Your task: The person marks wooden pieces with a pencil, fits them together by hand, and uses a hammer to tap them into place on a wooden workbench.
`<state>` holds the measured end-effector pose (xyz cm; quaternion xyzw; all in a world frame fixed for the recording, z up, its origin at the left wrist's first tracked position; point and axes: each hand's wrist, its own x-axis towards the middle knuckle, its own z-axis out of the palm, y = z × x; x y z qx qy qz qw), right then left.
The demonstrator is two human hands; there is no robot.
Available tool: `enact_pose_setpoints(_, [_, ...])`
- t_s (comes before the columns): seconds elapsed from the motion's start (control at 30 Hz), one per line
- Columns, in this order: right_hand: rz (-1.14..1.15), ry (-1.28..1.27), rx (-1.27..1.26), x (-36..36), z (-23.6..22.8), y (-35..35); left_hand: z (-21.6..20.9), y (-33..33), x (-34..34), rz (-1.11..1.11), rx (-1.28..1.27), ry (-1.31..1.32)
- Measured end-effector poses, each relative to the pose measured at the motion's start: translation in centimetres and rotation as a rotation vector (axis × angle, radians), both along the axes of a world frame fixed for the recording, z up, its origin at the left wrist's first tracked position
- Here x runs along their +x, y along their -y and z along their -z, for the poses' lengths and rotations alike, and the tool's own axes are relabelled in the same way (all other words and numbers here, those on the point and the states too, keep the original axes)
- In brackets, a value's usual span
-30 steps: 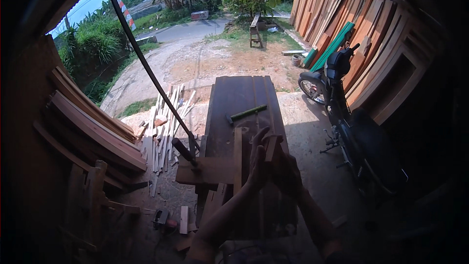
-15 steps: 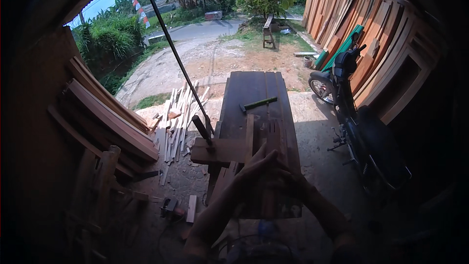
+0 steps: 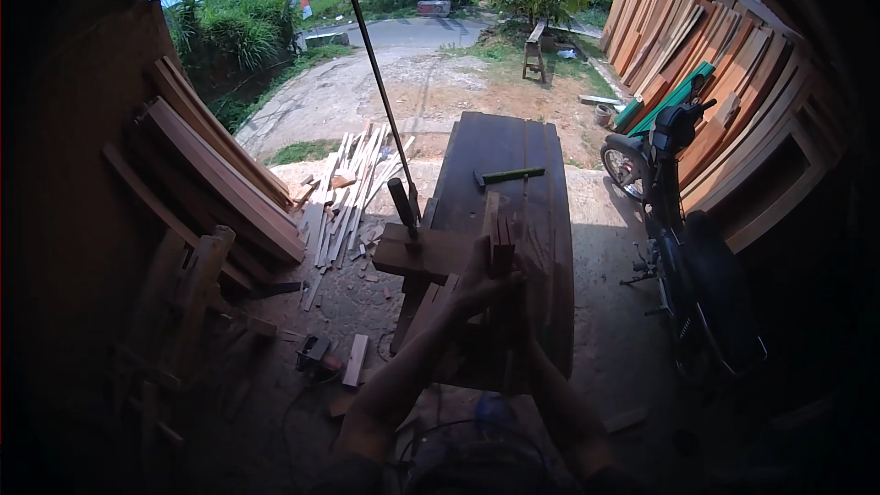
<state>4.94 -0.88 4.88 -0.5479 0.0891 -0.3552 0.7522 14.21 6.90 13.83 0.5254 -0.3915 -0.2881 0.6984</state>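
Note:
A short wooden piece with slots cut in its end stands up between my hands over the workbench. My left hand is closed on its left side, thumb upward. Close against it, my right hand grips the same piece from the right, its fingers partly lost in shadow. Beyond them a narrow upright strip of wood stands beside a thick wooden block at the bench's left edge. A dark clamp handle rises from that block. Farther off lies a hammer with a green handle.
Thin offcuts litter the floor left of the bench, with a power tool nearer me. Boards lean along the left wall and the right wall. A motorcycle stands at right. A dark pole slants upward.
My hands have drawn together around the slotted wooden piece, which now stands up between them. The whole view has shifted, so the bench sits farther right and higher.

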Motion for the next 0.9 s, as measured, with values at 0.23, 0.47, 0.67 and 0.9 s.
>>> enact_pose_setpoints(0.23, [-0.320, 0.903, 1.513, 1.8, -2.1, -4.8, -1.4, -1.0, -2.4, -0.121, -0.086, 0.159])
enact_pose_setpoints(0.47, [0.192, -0.143, -0.281, -0.1, -3.1, -1.3, -2.3, 0.5, -2.4, -0.139, -0.085, 0.093])
enact_pose_setpoints(0.67, [0.687, -0.618, -0.944, 0.6, -3.1, -2.0, -1.9, 0.4, -3.0, -0.258, -0.107, 0.216])
enact_pose_setpoints(0.9, [0.908, -0.878, -1.141, 1.3, -3.7, -3.5, -2.1, -0.1, -3.3, -0.333, -0.093, 0.210])
